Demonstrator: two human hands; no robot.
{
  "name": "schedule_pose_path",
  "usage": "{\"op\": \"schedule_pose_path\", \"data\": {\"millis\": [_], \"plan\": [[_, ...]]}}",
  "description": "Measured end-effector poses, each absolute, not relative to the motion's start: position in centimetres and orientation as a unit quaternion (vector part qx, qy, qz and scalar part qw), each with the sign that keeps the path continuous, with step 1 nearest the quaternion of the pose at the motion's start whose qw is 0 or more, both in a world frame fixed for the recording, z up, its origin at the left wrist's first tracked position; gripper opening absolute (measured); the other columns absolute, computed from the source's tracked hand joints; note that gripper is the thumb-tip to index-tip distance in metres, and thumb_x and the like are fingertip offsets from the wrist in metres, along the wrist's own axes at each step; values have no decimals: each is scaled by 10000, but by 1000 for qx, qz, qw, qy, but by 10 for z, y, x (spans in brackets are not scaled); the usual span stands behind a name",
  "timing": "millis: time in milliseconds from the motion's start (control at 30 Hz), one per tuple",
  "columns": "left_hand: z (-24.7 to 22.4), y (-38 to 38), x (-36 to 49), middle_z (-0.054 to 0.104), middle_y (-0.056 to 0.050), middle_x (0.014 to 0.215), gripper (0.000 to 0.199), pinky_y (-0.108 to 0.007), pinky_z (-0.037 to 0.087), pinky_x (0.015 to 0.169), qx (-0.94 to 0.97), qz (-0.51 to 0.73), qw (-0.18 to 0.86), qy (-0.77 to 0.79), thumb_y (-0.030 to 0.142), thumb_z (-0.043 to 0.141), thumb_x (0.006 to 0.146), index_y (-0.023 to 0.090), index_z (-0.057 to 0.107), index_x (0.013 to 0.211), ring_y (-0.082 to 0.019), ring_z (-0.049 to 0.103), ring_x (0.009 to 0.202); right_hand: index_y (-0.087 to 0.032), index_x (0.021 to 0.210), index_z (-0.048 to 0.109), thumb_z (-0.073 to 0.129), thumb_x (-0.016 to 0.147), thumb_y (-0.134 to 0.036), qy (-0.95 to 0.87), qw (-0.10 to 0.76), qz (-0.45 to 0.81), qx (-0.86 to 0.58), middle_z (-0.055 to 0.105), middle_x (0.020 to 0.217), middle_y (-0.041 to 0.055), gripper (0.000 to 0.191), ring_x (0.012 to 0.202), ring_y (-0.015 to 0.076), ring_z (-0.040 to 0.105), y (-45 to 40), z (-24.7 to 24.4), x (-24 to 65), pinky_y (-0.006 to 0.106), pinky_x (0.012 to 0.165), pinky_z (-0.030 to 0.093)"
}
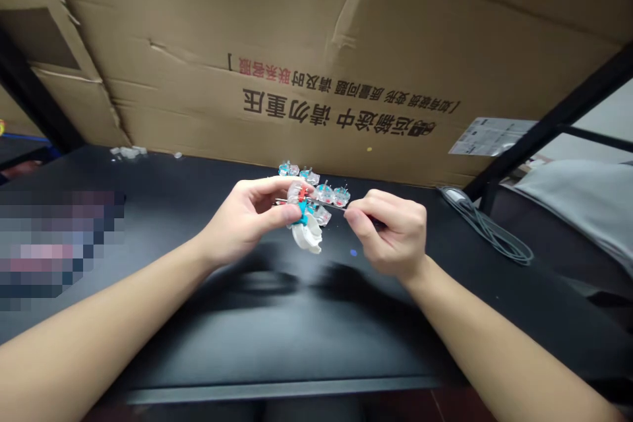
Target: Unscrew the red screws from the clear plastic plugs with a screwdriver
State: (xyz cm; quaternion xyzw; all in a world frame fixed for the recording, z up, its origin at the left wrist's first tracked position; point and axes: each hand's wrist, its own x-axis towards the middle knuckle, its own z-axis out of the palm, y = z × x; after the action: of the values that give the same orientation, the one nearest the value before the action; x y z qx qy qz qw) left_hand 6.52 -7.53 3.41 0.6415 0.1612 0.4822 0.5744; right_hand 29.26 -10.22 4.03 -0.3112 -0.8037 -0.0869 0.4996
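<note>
My left hand (244, 221) pinches a cluster of clear plastic parts (319, 195) with teal and red pieces, which look like keyboard switches. A curved white plastic piece (306, 235) hangs below the cluster. My right hand (390, 231) grips a thin metal tool (329, 204), perhaps tweezers, with its tip reaching into the cluster by my left fingers. The tool's rear end is hidden in my right hand. My hands are close together, with the tool bridging them.
A black tabletop (277, 336) lies under my hands, with a large printed cardboard sheet (316, 33) behind it. Small clear bits (128, 152) lie at the far left. A coiled grey cable (487, 227) lies right, beside a black frame bar (568, 119) and grey cloth (578, 198).
</note>
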Motion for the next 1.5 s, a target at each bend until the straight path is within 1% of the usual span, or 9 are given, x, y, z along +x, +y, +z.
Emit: {"op": "schedule_pose_path", "data": {"millis": [333,567,633,767,1000,1100,1300,1400,1500], "plan": [[38,-75,63,755,-29,1037,244,-256,539,816,678,476,528,185,292,775,827,241,775,1066,-179,698,911,-163,645,640,594,887,-190,-803,501,-71,-315,563,541,-11,247,472,90,468,-103,43,291,227,491,364],[51,-73,52,723,-78,980,265,-284,515,799,827,438,269,229,340,807,777,189,786,994,-200,647,853,-162,545,570,512,964,-461,-812,327,280,-394,359,444,-56,518,428,74,317,-97,47,299,243,449,263],[53,-73,52,721,-74,974,253,-272,505,790,833,431,254,236,345,791,796,187,786,993,-192,643,841,-172,507,477,523,950,-507,-796,337,303,-400,319,462,-56,558,447,72,286,-96,45,297,246,453,242],[55,-74,53,701,-54,949,272,-263,487,773,821,421,285,261,394,770,809,183,782,979,-189,632,836,-173,470,388,599,926,-405,-791,433,139,-409,278,485,-55,554,461,61,240,-99,43,292,250,451,203],[49,-76,60,722,-50,955,255,-297,485,827,764,393,435,269,414,725,844,175,790,905,-223,647,908,-184,531,593,682,897,-290,-806,439,-228,-325,478,444,-37,391,414,75,384,-105,48,301,272,457,277],[41,-75,65,748,-58,897,283,-341,494,862,703,386,527,282,442,709,852,178,799,901,-226,663,876,-216,662,683,740,844,-269,-790,454,-269,-314,619,558,-10,198,485,105,507,-104,48,304,269,495,359],[39,-68,63,768,-72,1050,297,-333,484,941,660,436,546,277,410,752,825,192,795,1022,-227,674,985,-207,853,679,687,845,-243,-721,574,73,-381,670,814,12,38,592,112,537,-92,39,298,263,537,445],[45,-67,59,773,-69,1061,329,-330,482,974,670,441,527,279,400,772,807,182,787,1054,-250,675,1056,-201,924,661,627,896,-292,-682,579,243,-375,658,718,0,101,556,114,553,-88,36,298,238,469,398],[48,-69,57,775,-60,1053,299,-331,505,956,694,428,517,260,366,792,787,181,793,1022,-258,690,1034,-196,959,649,593,929,-314,-691,539,280,-391,551,554,-48,134,478,103,512,-90,38,300,224,435,363]]}}
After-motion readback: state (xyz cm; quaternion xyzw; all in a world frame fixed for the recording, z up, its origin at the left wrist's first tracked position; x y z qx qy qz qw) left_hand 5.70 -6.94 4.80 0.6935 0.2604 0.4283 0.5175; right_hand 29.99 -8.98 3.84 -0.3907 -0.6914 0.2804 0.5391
